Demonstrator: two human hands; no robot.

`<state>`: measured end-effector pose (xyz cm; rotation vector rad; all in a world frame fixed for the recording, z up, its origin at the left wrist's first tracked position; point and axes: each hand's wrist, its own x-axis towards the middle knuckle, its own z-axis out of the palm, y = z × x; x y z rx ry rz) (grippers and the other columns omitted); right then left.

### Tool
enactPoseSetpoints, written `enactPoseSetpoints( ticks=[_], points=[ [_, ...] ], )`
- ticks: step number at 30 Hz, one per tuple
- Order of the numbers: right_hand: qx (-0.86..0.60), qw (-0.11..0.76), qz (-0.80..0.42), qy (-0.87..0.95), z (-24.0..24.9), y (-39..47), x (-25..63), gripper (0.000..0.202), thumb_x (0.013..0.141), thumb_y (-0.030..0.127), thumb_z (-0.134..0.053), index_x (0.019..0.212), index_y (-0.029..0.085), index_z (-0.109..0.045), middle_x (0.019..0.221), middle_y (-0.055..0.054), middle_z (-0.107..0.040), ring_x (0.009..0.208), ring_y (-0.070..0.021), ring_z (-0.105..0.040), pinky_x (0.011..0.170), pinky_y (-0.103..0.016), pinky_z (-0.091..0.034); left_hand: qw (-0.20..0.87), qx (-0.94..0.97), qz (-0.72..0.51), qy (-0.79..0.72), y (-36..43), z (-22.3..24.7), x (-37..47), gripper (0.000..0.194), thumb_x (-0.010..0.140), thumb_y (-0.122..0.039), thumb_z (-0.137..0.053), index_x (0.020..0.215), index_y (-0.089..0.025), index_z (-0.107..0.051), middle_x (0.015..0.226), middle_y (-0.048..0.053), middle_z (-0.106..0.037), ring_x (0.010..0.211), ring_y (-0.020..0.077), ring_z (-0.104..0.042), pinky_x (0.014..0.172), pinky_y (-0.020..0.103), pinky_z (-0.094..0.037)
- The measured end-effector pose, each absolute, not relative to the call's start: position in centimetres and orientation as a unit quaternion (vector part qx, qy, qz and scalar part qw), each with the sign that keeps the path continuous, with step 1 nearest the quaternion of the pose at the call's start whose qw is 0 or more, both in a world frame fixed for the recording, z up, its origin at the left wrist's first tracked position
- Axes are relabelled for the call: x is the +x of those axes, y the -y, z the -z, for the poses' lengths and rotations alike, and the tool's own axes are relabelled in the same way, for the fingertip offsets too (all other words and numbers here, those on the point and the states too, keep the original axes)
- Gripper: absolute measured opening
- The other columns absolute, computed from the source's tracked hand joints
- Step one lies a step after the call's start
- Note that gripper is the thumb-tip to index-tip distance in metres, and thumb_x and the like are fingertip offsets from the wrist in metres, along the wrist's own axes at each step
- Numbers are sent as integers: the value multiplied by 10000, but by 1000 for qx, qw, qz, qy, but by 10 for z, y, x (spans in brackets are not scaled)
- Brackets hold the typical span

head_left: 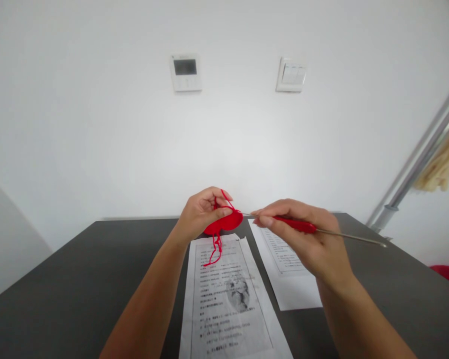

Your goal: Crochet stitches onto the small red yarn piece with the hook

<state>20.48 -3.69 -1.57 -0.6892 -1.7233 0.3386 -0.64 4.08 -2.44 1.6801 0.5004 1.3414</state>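
Observation:
My left hand (205, 212) pinches a small red piece (228, 222), apparently yarn work, between thumb and fingers. Red yarn (217, 249) dangles from it in loose loops, and another strand runs up over my left fingers. My right hand (303, 224) is closed around the red handle of a thin metal hook (299, 225). The hook's left end points at the right edge of the red piece and appears to touch it; its other metal end sticks out to the right past my hand.
Two printed sheets, one in the middle (224, 319) and one to the right (295, 294), lie on the dark table (78, 284). Behind is a white wall with a panel (186, 73) and a switch (292, 75). A metal pole (415, 164) and yellowish cloth (441, 162) are at right.

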Motion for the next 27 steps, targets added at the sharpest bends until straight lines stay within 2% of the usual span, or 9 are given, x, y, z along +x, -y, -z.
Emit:
enactPoseSetpoints(
  ticks=[4, 7, 10, 13, 16, 20, 24, 27],
  points=[
    [-271, 627, -331, 651, 16, 20, 203, 103, 816, 283, -807, 778, 195, -770, 738, -40, -802, 668, -199, -774, 643, -311, -660, 448, 666, -559, -210, -40, 24, -6, 259, 640, -244, -887, 809, -160, -711, 685, -18, -614, 628, 101, -557, 587, 209, -468],
    [-214, 634, -381, 638, 20, 8, 200, 137, 807, 317, -822, 783, 196, -763, 755, -38, -811, 605, -184, -761, 626, -336, -673, 511, 633, -544, -206, -36, 23, -5, 284, 642, -265, -893, 842, -155, -724, 661, -23, -610, 575, 80, -539, 544, 186, -440],
    [-151, 648, -271, 696, 27, 2, 196, 27, 876, 230, -748, 864, 220, -770, 858, -46, -822, 725, -191, -780, 686, -347, -674, 595, 598, -496, -205, -30, 21, -4, 329, 617, -273, -914, 865, -150, -737, 673, -8, -637, 556, 77, -556, 518, 176, -432],
    [-100, 607, -73, 785, 30, 0, 196, 176, 893, 104, -689, 991, 229, -765, 998, -77, -815, 922, -209, -770, 803, -372, -654, 644, 580, -456, -206, -25, 18, -5, 375, 599, -273, -930, 901, -142, -751, 708, 14, -675, 570, 86, -596, 532, 181, -455],
    [-96, 560, 45, 822, 29, -2, 197, 223, 917, 106, -657, 1083, 236, -730, 1127, -102, -791, 1057, -231, -744, 878, -414, -637, 640, 578, -460, -214, -24, 17, -7, 395, 618, -257, -920, 960, -144, -758, 720, 18, -701, 590, 98, -629, 577, 200, -491],
    [-136, 540, 36, 830, 27, -2, 196, 226, 964, 143, -601, 1138, 258, -688, 1132, -79, -792, 1072, -214, -744, 898, -405, -634, 592, 598, -485, -237, -25, 16, -8, 376, 666, -234, -884, 1017, -161, -771, 818, 45, -761, 733, 150, -698, 717, 267, -549],
    [-150, 565, 14, 811, 30, 2, 194, 212, 955, 125, -600, 1095, 252, -695, 1126, -75, -789, 1036, -201, -747, 868, -374, -629, 541, 608, -525, -250, -25, 16, -6, 284, 695, -242, -865, 960, -172, -786, 848, 41, -775, 760, 147, -698, 730, 258, -546],
    [-148, 588, 14, 795, 33, 3, 190, 212, 940, 118, -618, 1072, 260, -706, 1112, -67, -791, 983, -202, -750, 831, -374, -625, 567, 603, -516, -221, -23, 17, -3, 364, 697, -224, -862, 1046, -190, -766, 827, 29, -771, 749, 152, -705, 733, 267, -552]
  ],
)
